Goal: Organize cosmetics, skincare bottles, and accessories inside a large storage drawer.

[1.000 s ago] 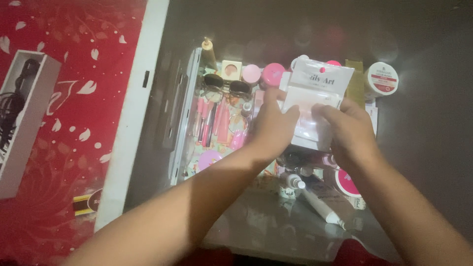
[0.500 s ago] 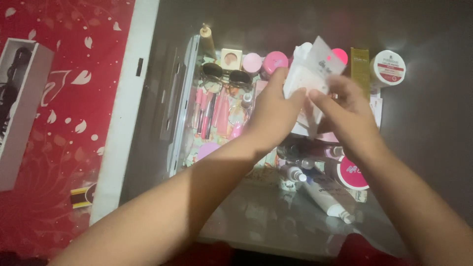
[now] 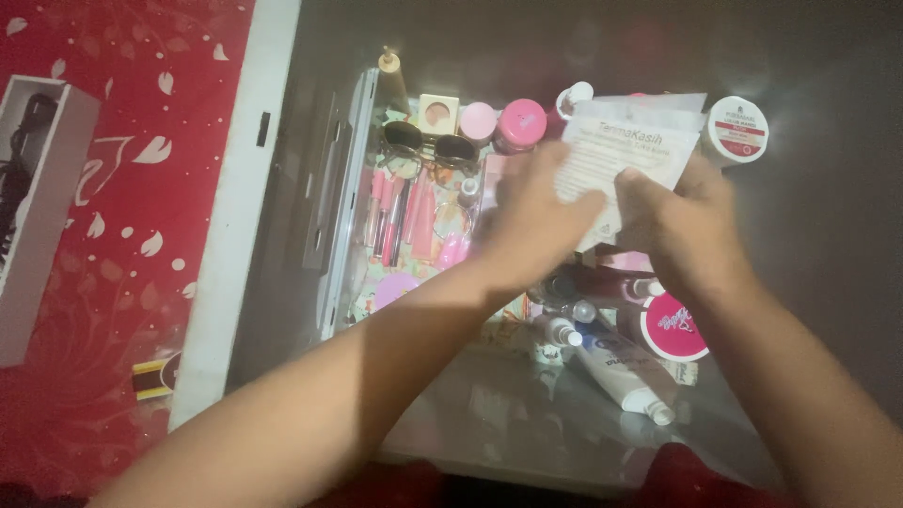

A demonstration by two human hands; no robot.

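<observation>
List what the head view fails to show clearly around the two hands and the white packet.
- Left hand and right hand: motion-blurred, so finger placement on the white packet is unclear.
- Packet's lower part: hidden behind both hands.
- Items under the hands in the tray: covered by hands and forearms.
- White tube: dim, reflections blur its outline.
- White box at left: cut off by the frame edge.

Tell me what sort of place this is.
Likely a home dressing table: a clear organiser tray crowded with pink lip-gloss tubes, dark sunglasses and round pink-lidded jars, on a glossy glass top.
</observation>
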